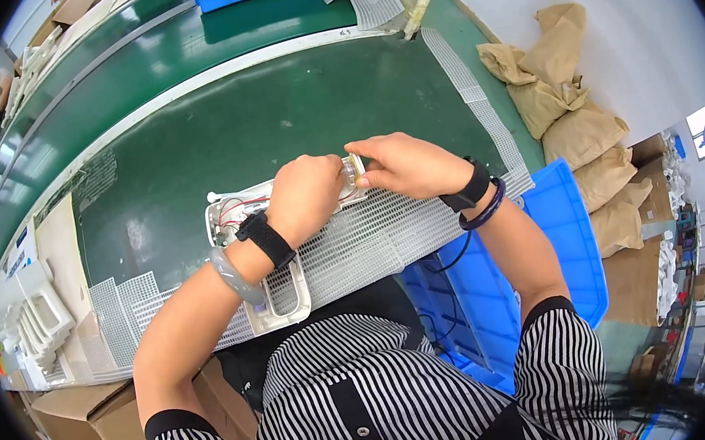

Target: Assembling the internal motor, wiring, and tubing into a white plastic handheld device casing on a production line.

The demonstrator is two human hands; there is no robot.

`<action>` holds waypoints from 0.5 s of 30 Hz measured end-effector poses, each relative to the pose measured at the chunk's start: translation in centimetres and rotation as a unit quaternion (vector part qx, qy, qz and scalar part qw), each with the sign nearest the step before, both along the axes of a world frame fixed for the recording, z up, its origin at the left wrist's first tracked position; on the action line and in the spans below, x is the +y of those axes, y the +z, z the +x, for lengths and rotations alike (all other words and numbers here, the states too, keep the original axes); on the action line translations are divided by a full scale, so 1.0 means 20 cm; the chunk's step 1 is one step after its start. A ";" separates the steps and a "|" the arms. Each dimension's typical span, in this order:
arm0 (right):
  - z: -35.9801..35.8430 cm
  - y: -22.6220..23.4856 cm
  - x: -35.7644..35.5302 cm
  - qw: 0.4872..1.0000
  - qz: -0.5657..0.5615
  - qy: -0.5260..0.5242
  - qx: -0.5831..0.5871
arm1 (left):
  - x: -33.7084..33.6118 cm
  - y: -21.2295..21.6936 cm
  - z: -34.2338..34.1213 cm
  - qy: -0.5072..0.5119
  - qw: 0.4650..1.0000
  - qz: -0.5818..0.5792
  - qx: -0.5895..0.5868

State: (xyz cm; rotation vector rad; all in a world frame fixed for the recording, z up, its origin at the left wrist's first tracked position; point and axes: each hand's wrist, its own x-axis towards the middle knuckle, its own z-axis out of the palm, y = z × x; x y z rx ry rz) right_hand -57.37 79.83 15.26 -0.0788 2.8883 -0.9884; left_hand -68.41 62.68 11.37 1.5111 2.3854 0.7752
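A long white plastic housing [228, 213] with red wires inside lies across the near edge of the green work table. Over its middle is my left hand [303, 192], its fingers closed near a clear round part [350, 174] at the housing's right end. My right hand [413, 166] grips that same end between thumb and forefinger. What the left fingertips pinch is partly hidden by the hand. Below my left wrist, a white plastic frame [290, 298] with a long opening lies at the table's edge.
White grid matting [363, 244] covers the table's near edge. Several white frames [40, 322] are stacked at the left. A blue crate [557, 226] stands to the right, beside brown sacks [587, 142]. An open cardboard box [91, 415] sits at lower left; a conveyor [143, 70] runs beyond.
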 end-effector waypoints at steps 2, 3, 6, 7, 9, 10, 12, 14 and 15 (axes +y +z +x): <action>-0.01 0.02 0.00 0.999 0.024 0.010 -0.029 | 0.00 -0.01 0.00 0.003 1.000 -0.008 -0.001; -0.02 0.04 -0.01 0.999 0.024 0.011 -0.029 | -0.01 0.00 0.01 0.004 1.000 -0.009 0.001; -0.03 0.10 -0.02 0.998 0.018 0.015 -0.053 | -0.01 0.02 0.01 0.005 1.000 -0.011 -0.001; -0.04 0.10 -0.02 0.998 0.027 0.020 -0.050 | -0.01 0.03 0.01 0.004 1.000 -0.011 -0.005; -0.03 0.08 -0.01 0.998 0.039 0.024 -0.045 | -0.01 0.01 0.02 -0.003 1.000 -0.009 -0.001; -0.03 0.04 0.00 0.998 0.033 0.026 -0.044 | -0.01 0.00 0.02 -0.010 1.000 -0.008 0.002; -0.02 0.03 0.00 0.998 0.034 0.021 -0.056 | -0.01 -0.01 0.03 -0.012 1.000 -0.016 0.007; -0.01 0.04 -0.02 0.998 0.030 0.015 -0.055 | -0.01 -0.01 0.02 -0.012 1.000 -0.026 0.012; 0.00 0.04 -0.03 0.998 0.025 0.004 -0.054 | -0.01 -0.01 0.02 -0.015 0.999 -0.026 0.012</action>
